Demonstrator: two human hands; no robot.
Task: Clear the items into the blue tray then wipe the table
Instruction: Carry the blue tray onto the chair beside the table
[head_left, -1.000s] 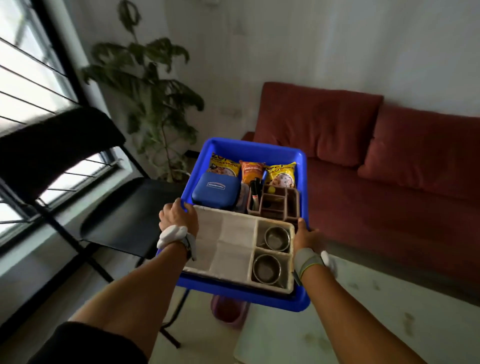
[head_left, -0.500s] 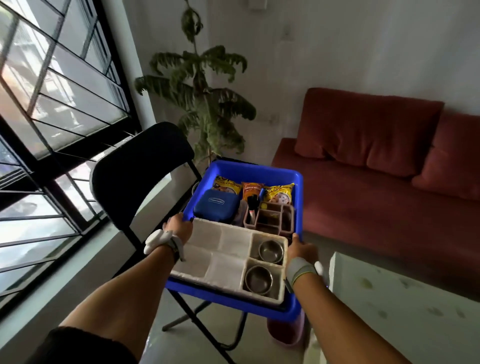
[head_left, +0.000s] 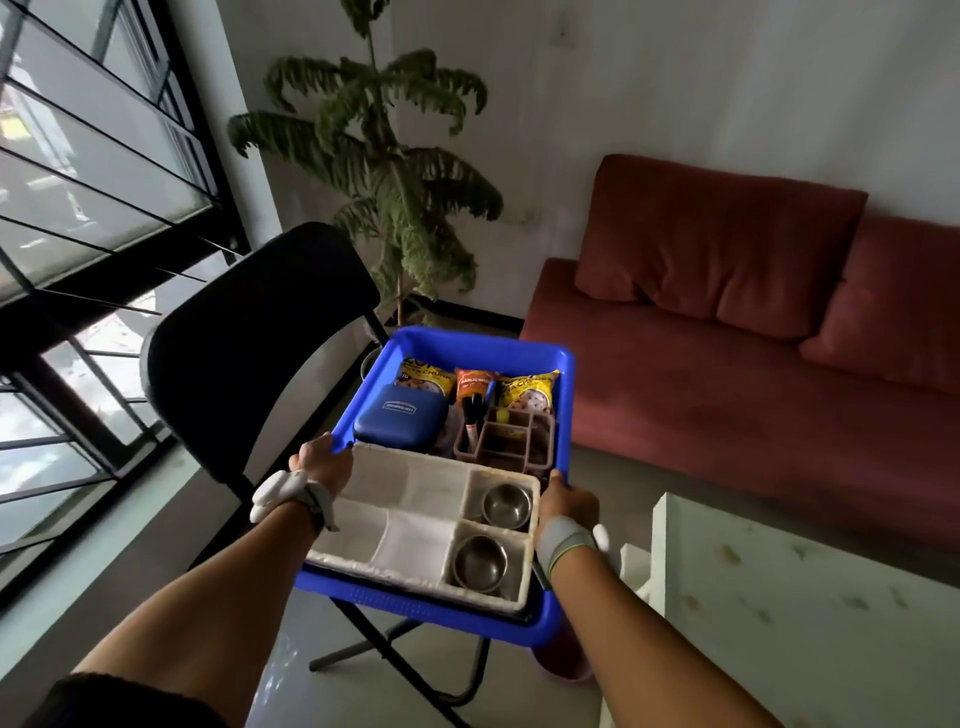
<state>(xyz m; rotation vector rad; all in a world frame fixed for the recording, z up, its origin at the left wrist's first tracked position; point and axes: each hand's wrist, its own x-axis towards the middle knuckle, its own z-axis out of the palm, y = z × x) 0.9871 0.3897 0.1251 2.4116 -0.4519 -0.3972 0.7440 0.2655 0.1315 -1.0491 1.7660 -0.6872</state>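
Note:
I carry the blue tray (head_left: 483, 345) in both hands over the seat of a black folding chair (head_left: 249, 332). My left hand (head_left: 319, 462) grips its left rim and my right hand (head_left: 566, 501) grips its right rim. Inside lie a white divided tray (head_left: 405, 514) with two steel bowls (head_left: 506, 504), a blue lunch box (head_left: 400, 415), a brown organiser (head_left: 506, 441) with pens, and three snack packets (head_left: 472, 382) at the far end. The pale table (head_left: 805, 623) shows at the lower right.
A red sofa (head_left: 753, 312) fills the right side. A potted plant (head_left: 395, 187) stands in the corner behind the chair. A barred window (head_left: 78, 208) is on the left. A pink bin (head_left: 563, 662) sits on the floor under the tray.
The tray has travelled left away from the table and now hangs over the black chair. My view has turned toward the window, chair and plant. Both hands keep their grip.

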